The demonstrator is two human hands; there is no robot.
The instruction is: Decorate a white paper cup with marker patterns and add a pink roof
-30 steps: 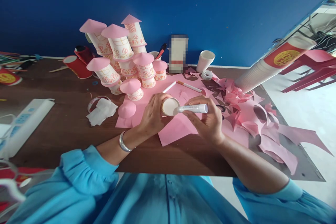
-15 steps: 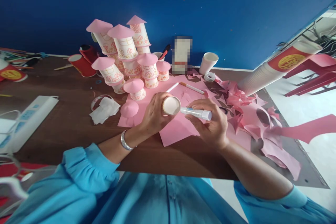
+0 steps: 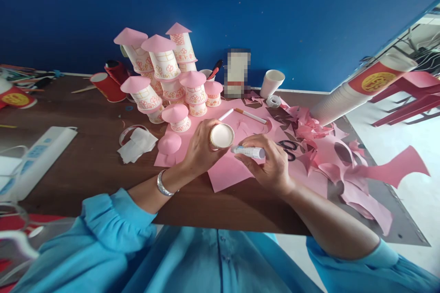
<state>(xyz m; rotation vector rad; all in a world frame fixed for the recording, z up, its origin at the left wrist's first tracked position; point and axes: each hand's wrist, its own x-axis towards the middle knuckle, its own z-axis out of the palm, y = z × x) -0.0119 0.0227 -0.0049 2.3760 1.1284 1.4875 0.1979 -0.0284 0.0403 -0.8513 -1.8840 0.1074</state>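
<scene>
My left hand (image 3: 201,146) is wrapped round a small white paper cup (image 3: 222,136), its round white end facing up toward me. In my right hand (image 3: 271,165) is a white glue stick (image 3: 250,151), held sideways with its tip close to the cup's lower right rim. Both hands are above pink paper (image 3: 228,174) on the brown table (image 3: 103,165). Behind my left hand stand several decorated cup towers (image 3: 167,64) with pink cone roofs. A loose pink cone (image 3: 170,143) lies left of my left hand.
Black scissors (image 3: 288,150) and pink paper scraps (image 3: 330,151) lie to the right. A long stack of cups (image 3: 364,87) leans there. Two markers (image 3: 250,116), a tape roll (image 3: 274,101) and a white cup (image 3: 272,83) are farther back. At left are tissue (image 3: 137,145) and a power strip (image 3: 41,158).
My right hand and the glue stick have moved left and slightly down, uncovering the scissors handles. My left hand and the cup have shifted slightly left and up.
</scene>
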